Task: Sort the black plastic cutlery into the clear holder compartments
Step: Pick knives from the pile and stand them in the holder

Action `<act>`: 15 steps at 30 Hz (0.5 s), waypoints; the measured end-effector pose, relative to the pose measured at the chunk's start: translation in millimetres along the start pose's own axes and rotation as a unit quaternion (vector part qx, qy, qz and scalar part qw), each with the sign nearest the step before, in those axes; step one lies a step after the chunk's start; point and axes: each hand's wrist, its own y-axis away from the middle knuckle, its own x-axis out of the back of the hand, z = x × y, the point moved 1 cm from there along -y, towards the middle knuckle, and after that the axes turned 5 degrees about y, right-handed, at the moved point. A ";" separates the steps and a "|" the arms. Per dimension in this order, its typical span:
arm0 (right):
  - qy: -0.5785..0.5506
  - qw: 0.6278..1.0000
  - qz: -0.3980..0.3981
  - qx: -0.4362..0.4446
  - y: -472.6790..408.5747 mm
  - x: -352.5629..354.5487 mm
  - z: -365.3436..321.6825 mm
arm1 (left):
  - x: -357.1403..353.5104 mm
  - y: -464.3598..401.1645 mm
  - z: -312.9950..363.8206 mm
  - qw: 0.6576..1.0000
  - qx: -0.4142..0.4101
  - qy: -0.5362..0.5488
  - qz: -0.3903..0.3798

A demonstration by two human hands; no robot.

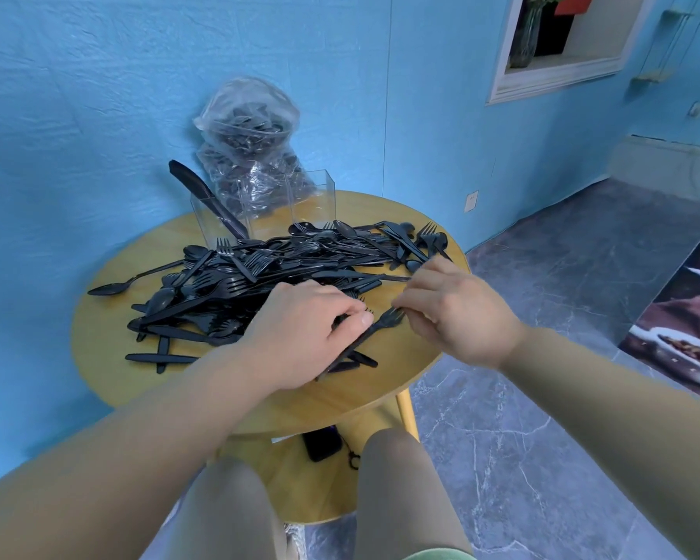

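left hand (300, 337): nearest of all, low over the near edge of the pile; thumb and forefinger are pinched together on a bunch of black handles, probably collecting one kind so they go over in a single trip
fork (374, 326): lies slantwise between the two hands, tines up and to the right, handle running down under the left hand; it looks to be the piece now being picked
right hand (457, 313): just beside the fork's tines, fingers curled with the tips close together at the head; whether they truly clamp it or only touch it I cannot tell
pile (259, 276): forks, spoons and knives tangled across the middle of the table, most of them unsorted, so the task seems to be near its start
spoon (118, 284): a stray at the left edge, apart from the heap
table (380, 390): round, wooden, holds everything within reach of the seated person
holder (259, 204): clear compartments at the far side behind the pile, placed upright to take handles dropped in from above
knife (207, 196): stands slanted in the left compartment, the only piece plainly inside
bag (247, 131): clear plastic, behind the holder against the wall, with more dark cutlery in it
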 end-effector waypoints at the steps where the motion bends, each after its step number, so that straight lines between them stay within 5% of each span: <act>1: 0.010 1.000 0.020 0.006 -9.7 -1.3 0.5 | 3.4 -2.4 -0.6 1.000 0.004 0.006 -0.016; 5: 0.031 0.998 0.052 0.032 -42.3 -10.6 3.3 | 11.6 -8.0 -14.9 0.996 0.052 0.062 -0.027; 8: -0.027 0.998 0.031 -0.055 -63.8 -20.1 6.1 | 20.5 -10.4 -30.8 0.997 0.075 -0.001 0.019; 11: -0.071 0.974 -0.100 -0.190 -82.3 -38.1 13.7 | 27.0 -9.1 -52.3 0.990 0.108 -0.032 0.084; 15: -0.061 0.940 -0.255 -0.219 -101.1 -58.2 13.3 | 28.3 -6.4 -72.9 0.987 0.129 -0.043 0.090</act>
